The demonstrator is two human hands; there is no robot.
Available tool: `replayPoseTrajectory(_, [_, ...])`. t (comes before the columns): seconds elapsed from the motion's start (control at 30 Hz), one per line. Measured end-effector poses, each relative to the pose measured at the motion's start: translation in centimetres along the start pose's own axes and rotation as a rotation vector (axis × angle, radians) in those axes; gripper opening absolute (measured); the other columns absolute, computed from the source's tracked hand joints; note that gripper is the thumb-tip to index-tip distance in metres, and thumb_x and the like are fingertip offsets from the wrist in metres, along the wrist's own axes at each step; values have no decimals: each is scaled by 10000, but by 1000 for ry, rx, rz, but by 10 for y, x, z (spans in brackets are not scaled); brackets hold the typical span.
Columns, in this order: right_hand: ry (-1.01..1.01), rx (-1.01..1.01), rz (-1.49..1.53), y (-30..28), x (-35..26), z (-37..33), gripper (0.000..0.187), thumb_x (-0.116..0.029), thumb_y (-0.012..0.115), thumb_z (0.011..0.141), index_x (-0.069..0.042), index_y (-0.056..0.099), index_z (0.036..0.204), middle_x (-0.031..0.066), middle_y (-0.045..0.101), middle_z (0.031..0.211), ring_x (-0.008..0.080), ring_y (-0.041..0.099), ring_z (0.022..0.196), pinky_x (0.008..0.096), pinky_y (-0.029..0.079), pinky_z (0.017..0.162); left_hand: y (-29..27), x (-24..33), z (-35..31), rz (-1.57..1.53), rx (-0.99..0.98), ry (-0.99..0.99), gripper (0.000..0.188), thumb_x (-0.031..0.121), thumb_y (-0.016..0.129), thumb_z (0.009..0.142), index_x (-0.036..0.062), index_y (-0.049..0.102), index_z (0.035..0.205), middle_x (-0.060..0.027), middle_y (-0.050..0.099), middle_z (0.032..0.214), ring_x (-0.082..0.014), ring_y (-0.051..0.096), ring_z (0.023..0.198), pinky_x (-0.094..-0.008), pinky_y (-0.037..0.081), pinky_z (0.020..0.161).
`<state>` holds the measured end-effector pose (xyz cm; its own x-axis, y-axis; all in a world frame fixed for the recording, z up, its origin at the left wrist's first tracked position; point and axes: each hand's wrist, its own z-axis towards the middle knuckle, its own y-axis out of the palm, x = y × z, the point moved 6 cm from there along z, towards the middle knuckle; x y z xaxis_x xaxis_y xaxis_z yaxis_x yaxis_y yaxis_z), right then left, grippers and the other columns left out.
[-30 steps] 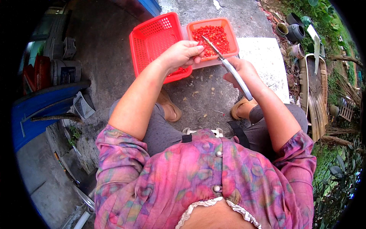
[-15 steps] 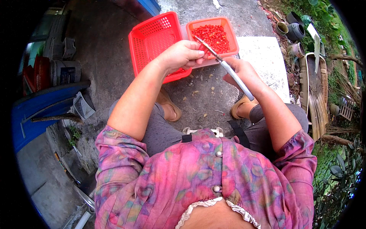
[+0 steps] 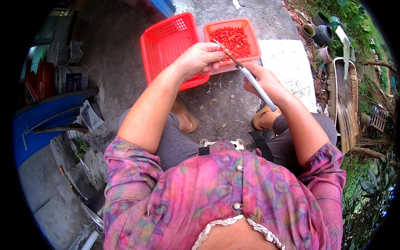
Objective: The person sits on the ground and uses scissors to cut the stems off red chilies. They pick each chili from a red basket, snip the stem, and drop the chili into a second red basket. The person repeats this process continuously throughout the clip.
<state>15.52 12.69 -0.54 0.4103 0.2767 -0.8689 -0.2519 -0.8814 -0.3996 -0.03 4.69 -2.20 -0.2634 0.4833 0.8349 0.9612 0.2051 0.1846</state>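
Observation:
My right hand (image 3: 266,81) is closed around the pale grey handles of a pair of scissors (image 3: 255,81). Their metal blades point up and left over the smaller orange-red basket (image 3: 255,35), which holds chopped red chili peppers (image 3: 238,38). Close beside the blades, my left hand (image 3: 200,60) pinches a red chili pepper, mostly hidden by the fingers. Under my left hand and wrist stands a larger red basket (image 3: 151,52), with some red pieces showing at its near end.
A white board (image 3: 287,66) lies under and right of the smaller basket. My feet in tan shoes (image 3: 262,116) rest on the concrete below. Farther right are pots (image 3: 323,34) and a long trough (image 3: 346,83); at left are a blue panel (image 3: 46,121) and a bucket (image 3: 73,79).
My left hand has shifted slightly, its thumb now extended closer to the blades. Less red shows at its fingertips. The scissors and baskets stay nearly where they were.

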Motion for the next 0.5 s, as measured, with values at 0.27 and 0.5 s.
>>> replayPoseTrajectory(0.27, [235, -97, -91, -4, -7, -2, 361, -51, 618, 726, -38, 574, 1083, 8, 539, 642, 91, 523, 595, 263, 433, 534, 2, -2, -3, -19, 5, -75, 157, 198, 527, 922, 72, 565, 836, 51, 465, 588, -17, 337, 424, -161, 241, 378])
replayPoseTrajectory(0.5, [223, -16, -25, -5, 6, -1, 375, -80, 642, 694, -37, 578, 1061, 105, 600, 752, 187, 598, 695, 322, 457, 604, 1, -5, -2, -161, -20, -82, 98, 135, 492, 929, 57, 544, 899, 25, 495, 662, -27, 388, 471, -166, 302, 406])
